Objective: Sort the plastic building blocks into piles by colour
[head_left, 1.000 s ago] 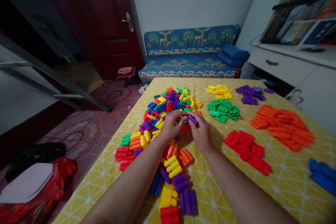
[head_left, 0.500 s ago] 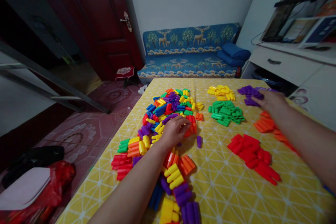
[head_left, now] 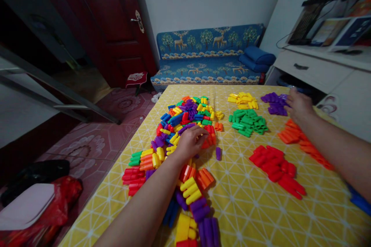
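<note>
My left hand (head_left: pixel 193 139) rests at the right side of a mixed heap of plastic building blocks (head_left: pixel 174 119), its fingers curled beside red blocks (head_left: pixel 212 135). Whatever lies between those fingertips is hidden. My right hand (head_left: pixel 300 107) is at the right edge of a purple block pile (head_left: pixel 274 103), fingers and thumb apart, and no block shows in it. Below that wrist lie orange blocks (head_left: pixel 290 132). Sorted by colour nearby are green blocks (head_left: pixel 248 121), yellow blocks (head_left: pixel 243 100) and red blocks (head_left: pixel 275 166).
A yellow patterned cloth (head_left: pixel 246 208) covers the table. One purple block (head_left: pixel 218 153) lies alone near the middle. Blue blocks (head_left: pixel 359 200) show by my right forearm. Beyond stand a blue sofa (head_left: pixel 203 69) and, at right, a white cabinet (head_left: pixel 319 69).
My right hand has drawn back from over the purple pile to its right edge, uncovering more of it. My left hand stays nearly in place. The view has shifted slightly.
</note>
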